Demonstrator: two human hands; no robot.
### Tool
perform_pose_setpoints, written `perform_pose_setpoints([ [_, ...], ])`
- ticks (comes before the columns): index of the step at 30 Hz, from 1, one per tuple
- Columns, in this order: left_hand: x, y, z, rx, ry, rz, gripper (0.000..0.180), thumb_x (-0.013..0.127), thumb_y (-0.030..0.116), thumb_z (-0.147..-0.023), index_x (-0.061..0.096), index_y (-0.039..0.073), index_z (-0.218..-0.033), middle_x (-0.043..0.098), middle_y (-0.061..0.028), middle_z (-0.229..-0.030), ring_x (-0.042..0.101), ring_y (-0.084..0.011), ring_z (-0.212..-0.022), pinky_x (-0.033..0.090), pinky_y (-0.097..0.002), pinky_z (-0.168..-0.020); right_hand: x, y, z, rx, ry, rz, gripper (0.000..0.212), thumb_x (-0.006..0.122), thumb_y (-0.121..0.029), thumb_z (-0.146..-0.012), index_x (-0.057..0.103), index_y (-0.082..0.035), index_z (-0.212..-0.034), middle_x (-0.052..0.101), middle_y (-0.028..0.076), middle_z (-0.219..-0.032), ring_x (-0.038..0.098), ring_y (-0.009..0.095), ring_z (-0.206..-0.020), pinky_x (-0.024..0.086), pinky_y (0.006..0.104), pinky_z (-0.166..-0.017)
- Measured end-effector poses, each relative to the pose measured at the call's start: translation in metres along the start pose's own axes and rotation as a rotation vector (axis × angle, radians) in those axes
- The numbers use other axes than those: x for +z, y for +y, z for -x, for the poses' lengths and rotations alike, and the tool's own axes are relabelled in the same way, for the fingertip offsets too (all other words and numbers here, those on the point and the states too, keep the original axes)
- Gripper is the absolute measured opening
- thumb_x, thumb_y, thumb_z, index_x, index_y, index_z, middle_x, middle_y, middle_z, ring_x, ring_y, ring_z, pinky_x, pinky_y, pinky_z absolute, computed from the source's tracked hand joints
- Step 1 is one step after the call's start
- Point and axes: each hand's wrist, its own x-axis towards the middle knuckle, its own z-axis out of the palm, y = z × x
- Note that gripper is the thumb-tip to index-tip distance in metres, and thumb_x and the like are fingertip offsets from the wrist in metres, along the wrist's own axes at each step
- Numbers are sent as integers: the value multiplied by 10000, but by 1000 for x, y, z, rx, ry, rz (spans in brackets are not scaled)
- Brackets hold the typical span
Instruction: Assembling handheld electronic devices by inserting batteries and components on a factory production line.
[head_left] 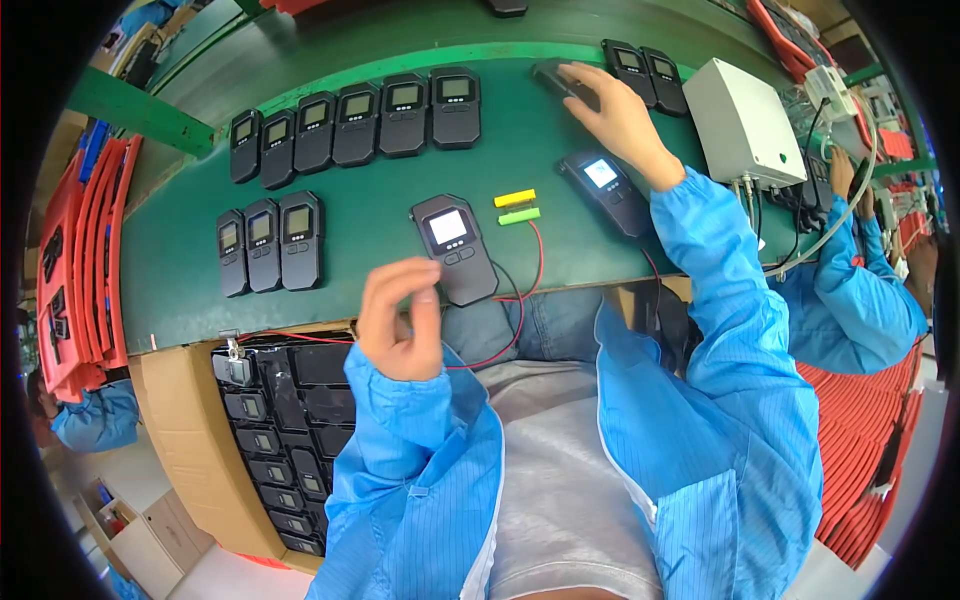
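Observation:
My left hand (398,325) is loosely curled and holds nothing, thumb and fingertips slightly apart. It hovers beside a black handheld meter (460,262), whose screen glows white. Cylindrical batteries (518,214), yellow and green, lie to the right of that meter with a red wire running from them. Farther off, my right hand (625,120) grips a dark handheld meter (550,76) at the back of the table; its fingers cover part of the blurred case. Under my right forearm lies another meter (622,208) with a lit screen.
Several meters (405,115) stand in a back row, with three more (300,240) nearer left. Two meters (662,80) sit beside a white cabled box (745,120). A cardboard box (185,440) of packed meters is below the table's front edge. A co-worker's blue sleeve (850,320) shows at right.

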Motion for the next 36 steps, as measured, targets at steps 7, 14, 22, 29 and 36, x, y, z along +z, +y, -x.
perform_pose_setpoints([
  [7,56,26,-6,-309,137,632,491,555,128,-902,394,-17,-1343,551,-146,-1220,535,-230,-1116,398,-395,-1001,-56,-147,71,560,-339,-1591,353,565,-206,-939,572,-14,-1236,620,92,-1116,572,131,-971,464,294,-799],
  [14,47,9,19,-511,-22,751,612,545,260,-912,288,23,-1414,467,-170,-1319,475,-287,-1198,365,-449,-1042,-15,-133,88,136,77,-5,223,646,-192,-865,645,-63,-1047,638,124,-1002,589,210,-879,458,313,-698],
  [22,52,18,19,-415,248,997,651,594,314,-886,271,103,-1410,401,-167,-1380,414,-309,-1256,318,-463,-1077,1,-143,89,60,134,-499,261,718,-111,-778,640,-23,-1010,636,158,-1149,626,314,-1021,502,383,-828],
  [29,58,10,21,-211,191,736,583,567,374,-910,319,199,-1407,350,-181,-1406,276,-342,-1364,262,-495,-1114,-10,-180,109,27,-40,-804,341,769,-39,-693,633,-9,-1004,600,180,-1218,558,361,-1172,477,403,-930],
  [36,49,7,27,-238,147,747,747,676,294,-835,232,125,-1411,331,-182,-1417,311,-307,-1341,253,-454,-1105,-21,-176,118,-49,-126,-753,359,788,-27,-652,632,-20,-975,597,182,-1218,567,362,-1160,488,401,-916],
])
